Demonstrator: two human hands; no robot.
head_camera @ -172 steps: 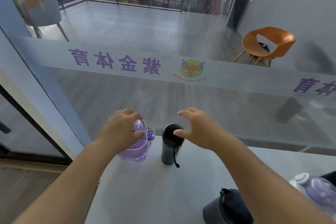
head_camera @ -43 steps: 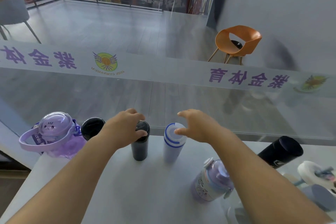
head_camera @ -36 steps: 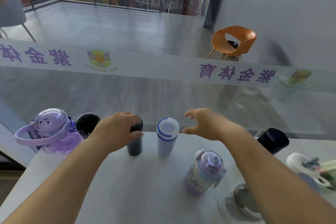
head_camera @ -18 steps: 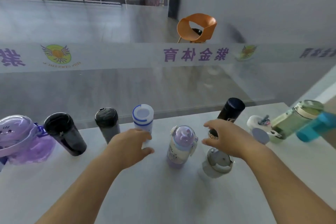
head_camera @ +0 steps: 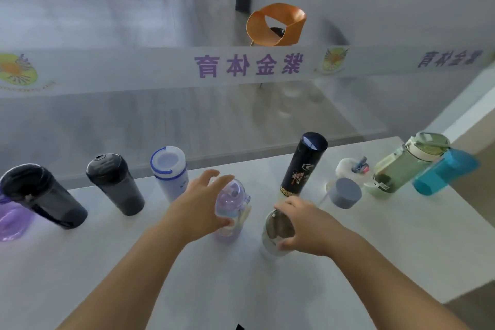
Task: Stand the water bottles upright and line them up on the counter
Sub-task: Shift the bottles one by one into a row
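Observation:
Along the far edge of the white counter (head_camera: 380,254) stand a purple jug (head_camera: 10,222), a black bottle (head_camera: 40,195), a dark grey bottle (head_camera: 115,185) and a white bottle with a blue ring (head_camera: 170,171). In front of that row, my left hand (head_camera: 199,209) wraps a small lilac bottle (head_camera: 231,206), fingers behind its lid and thumb on its front. My right hand (head_camera: 308,228) grips the rim of a silver tumbler (head_camera: 276,232) beside it. Behind them a tall black bottle (head_camera: 302,166) stands upright.
At the right are a white bottle with a grey cap (head_camera: 345,191), a green bottle (head_camera: 404,166) and a blue bottle (head_camera: 444,171) near the counter's right edge. A glass pane with purple lettering (head_camera: 249,64) rises behind the counter. An orange chair (head_camera: 276,25) stands beyond the glass.
The view has swung right along the counter. My left hand left the blue-ringed white bottle and closed around the lilac bottle. My right hand came down onto the silver tumbler.

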